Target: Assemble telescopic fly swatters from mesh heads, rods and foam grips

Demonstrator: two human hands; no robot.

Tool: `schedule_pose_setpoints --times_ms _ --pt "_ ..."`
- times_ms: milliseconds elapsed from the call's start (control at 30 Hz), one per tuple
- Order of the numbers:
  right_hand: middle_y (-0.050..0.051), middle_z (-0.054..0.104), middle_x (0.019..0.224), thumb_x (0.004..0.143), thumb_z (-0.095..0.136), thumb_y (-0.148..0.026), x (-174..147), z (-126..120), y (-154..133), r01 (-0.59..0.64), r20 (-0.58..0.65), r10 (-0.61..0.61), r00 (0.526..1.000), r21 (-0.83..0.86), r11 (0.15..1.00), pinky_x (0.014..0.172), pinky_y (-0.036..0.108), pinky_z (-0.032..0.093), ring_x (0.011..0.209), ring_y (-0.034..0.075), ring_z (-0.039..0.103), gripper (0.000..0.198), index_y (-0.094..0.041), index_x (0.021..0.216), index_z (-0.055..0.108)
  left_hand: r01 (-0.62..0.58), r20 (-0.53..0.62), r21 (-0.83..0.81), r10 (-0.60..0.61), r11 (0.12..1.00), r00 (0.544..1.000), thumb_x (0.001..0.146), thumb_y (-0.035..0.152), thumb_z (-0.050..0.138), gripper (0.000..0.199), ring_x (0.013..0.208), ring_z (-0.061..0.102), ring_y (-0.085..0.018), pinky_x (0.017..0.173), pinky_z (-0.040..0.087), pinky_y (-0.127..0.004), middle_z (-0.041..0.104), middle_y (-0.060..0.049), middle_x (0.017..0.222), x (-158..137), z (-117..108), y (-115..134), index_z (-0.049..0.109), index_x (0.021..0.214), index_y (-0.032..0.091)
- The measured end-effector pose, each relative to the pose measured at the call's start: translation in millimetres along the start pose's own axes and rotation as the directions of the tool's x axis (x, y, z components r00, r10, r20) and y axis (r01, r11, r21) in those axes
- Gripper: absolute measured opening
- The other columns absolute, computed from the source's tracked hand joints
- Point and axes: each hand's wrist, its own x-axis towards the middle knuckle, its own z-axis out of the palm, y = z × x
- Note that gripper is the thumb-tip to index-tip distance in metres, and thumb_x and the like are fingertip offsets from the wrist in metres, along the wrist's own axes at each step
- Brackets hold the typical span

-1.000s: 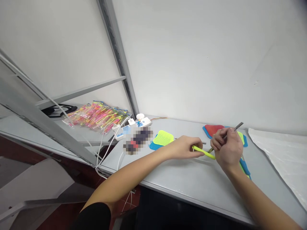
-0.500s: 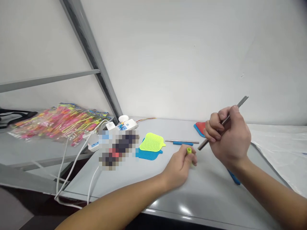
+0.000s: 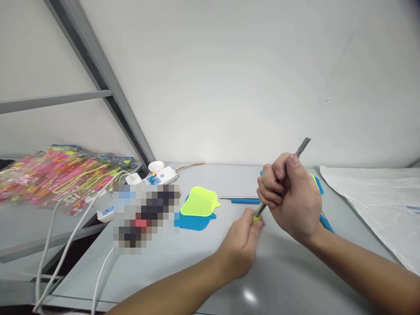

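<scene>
My right hand [image 3: 290,199] is wrapped around a metal rod [image 3: 303,146] that slants down to the left. In my left hand [image 3: 241,245] is a yellow-green handle sleeve [image 3: 256,218], mostly hidden by the fingers. The rod's lower end meets the sleeve's mouth; how deep it sits inside I cannot see. Left of the hands lie a yellow-green fly swatter head [image 3: 200,201] and a blue fly swatter head [image 3: 195,222], overlapping. Just behind my left hand are another metal rod [image 3: 238,197] and a blue handle sleeve [image 3: 245,201].
A white power strip [image 3: 166,176] with cables stands at the back left, beside a blurred patch [image 3: 147,216]. Bagged colourful goods [image 3: 65,175] fill the left shelf. White plastic sheeting [image 3: 370,188] covers the right side. Another blue handle [image 3: 326,223] lies behind my right forearm.
My right hand has brought the rod left and down, so its lower end now meets the sleeve in my left hand. The camera view has shifted slightly right.
</scene>
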Motion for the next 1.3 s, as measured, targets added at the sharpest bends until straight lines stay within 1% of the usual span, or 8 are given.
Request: schedule_pose_setpoints --times_ms 267,367,467,533,600,733,967,1300 --pt "-0.007 0.033 0.057 0.095 0.047 -0.044 -5 -7 6 -0.080 0.071 0.081 0.994 -0.007 0.997 0.038 0.021 0.023 0.043 0.007 0.025 0.034 -0.022 0.068 0.044 0.010 0.024 0.015 -0.011 1.000 1.000 0.101 0.043 0.028 0.029 0.067 0.040 -0.013 0.062 0.030 -0.028 0.045 0.003 0.074 3 1 -3 0.042 0.088 0.021" --pt "-0.004 0.044 0.060 0.094 0.050 -0.041 -3 -10 7 -0.106 0.128 0.127 0.984 -0.156 0.982 0.048 0.025 0.038 0.050 0.010 0.043 0.033 -0.021 0.068 0.048 0.006 -0.013 -0.005 -0.006 1.000 1.000 0.101 0.042 0.028 0.029 0.068 0.041 -0.013 0.062 0.031 -0.028 0.046 0.003 0.076 3 1 -4 0.043 0.090 0.021" --pt "0.001 0.058 0.073 0.091 0.056 -0.036 1 -11 -1 -0.058 0.149 0.098 0.984 -0.252 0.966 0.068 0.029 0.047 0.071 0.014 0.057 0.025 -0.020 0.072 0.058 0.032 -0.027 -0.006 -0.032 0.999 0.999 0.101 0.043 0.029 0.029 0.065 0.040 -0.013 0.060 0.029 -0.027 0.045 0.003 0.073 3 0 -3 0.043 0.089 0.021" --pt "-0.001 0.055 0.070 0.091 0.056 -0.035 4 -10 -10 -0.052 0.112 0.076 0.991 -0.205 0.977 0.068 0.030 0.048 0.067 0.013 0.054 0.021 -0.021 0.075 0.061 0.037 -0.010 -0.002 -0.037 0.999 0.999 0.101 0.043 0.029 0.030 0.061 0.037 -0.012 0.057 0.028 -0.027 0.043 0.004 0.069 2 -1 -1 0.044 0.088 0.021" --pt "-0.004 0.042 0.057 0.092 0.052 -0.036 4 -9 -17 -0.094 0.084 0.106 0.991 -0.135 0.986 0.056 0.026 0.045 0.052 0.010 0.041 0.026 -0.021 0.073 0.061 0.019 0.010 0.000 -0.019 1.000 1.000 0.101 0.043 0.028 0.030 0.058 0.035 -0.012 0.056 0.027 -0.027 0.041 0.005 0.065 1 -1 0 0.044 0.088 0.021" --pt "-0.008 0.021 0.049 0.093 0.050 -0.037 0 -4 -22 -0.164 0.058 0.168 0.984 -0.065 0.984 0.040 0.020 0.024 0.044 0.008 0.020 0.037 -0.020 0.061 0.054 -0.032 0.027 0.045 0.031 0.998 0.999 0.101 0.042 0.028 0.029 0.055 0.033 -0.012 0.054 0.024 -0.026 0.040 0.005 0.063 -2 -2 -2 0.045 0.090 0.021" --pt "-0.010 0.015 0.042 0.091 0.053 -0.041 -7 9 -14 -0.106 -0.008 0.107 0.994 0.040 0.994 0.034 0.020 0.018 0.037 0.007 0.012 0.045 -0.021 0.053 0.042 -0.138 0.007 0.198 0.140 0.970 0.990 0.100 0.037 0.028 0.025 0.051 0.031 -0.013 0.053 0.021 -0.028 0.037 0.005 0.061 -4 -6 -4 0.039 0.084 0.023" --pt "-0.010 0.016 0.041 0.087 0.057 -0.052 -14 16 -6 -0.092 -0.020 0.093 0.996 0.033 0.995 0.031 0.020 0.017 0.036 0.006 0.012 0.050 -0.021 0.051 0.041 -0.215 -0.015 0.329 0.233 0.920 0.972 0.099 0.030 0.028 0.017 0.052 0.035 -0.014 0.054 0.022 -0.029 0.040 0.003 0.064 -10 -6 4 0.037 0.086 0.023"
